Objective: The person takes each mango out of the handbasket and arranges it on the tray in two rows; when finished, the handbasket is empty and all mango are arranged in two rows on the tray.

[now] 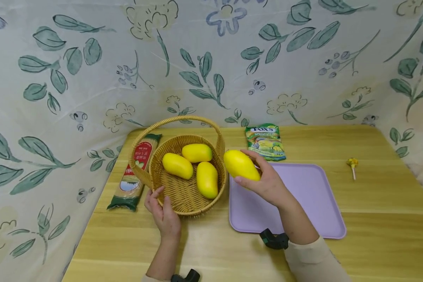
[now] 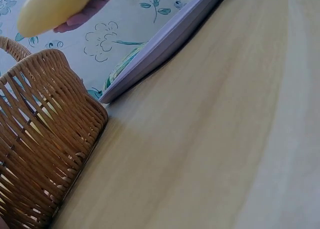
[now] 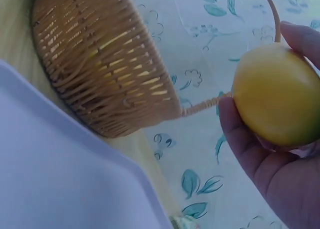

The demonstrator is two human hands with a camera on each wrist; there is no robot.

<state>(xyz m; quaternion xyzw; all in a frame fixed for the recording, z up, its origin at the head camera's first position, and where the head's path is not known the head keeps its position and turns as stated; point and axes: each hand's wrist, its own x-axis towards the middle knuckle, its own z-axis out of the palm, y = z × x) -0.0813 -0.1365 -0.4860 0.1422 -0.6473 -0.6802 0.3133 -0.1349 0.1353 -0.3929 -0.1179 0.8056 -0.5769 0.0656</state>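
In the head view my right hand [image 1: 268, 182] holds a yellow mango [image 1: 241, 165] between thumb and fingers, raised just beyond the right rim of a wicker basket [image 1: 190, 213]. The right wrist view shows the same mango [image 3: 275, 94] close up, its far side hidden. Inside the basket lie three more mangoes: one at the left [image 1: 178, 166], one at the back [image 1: 197, 153] and one at the right [image 1: 207, 180]. My left hand [image 1: 166, 217] grips the basket at its near-left rim. The basket's tall arched handle [image 1: 178, 118] stands upright.
A lilac tray [image 1: 303, 199] lies right of the basket. Behind the tray is a green FOX'S candy bag [image 1: 265, 143]. A lollipop [image 1: 353, 164] lies at the far right. A red and green pasta packet [image 1: 134, 176] lies left of the basket, partly behind its handle.
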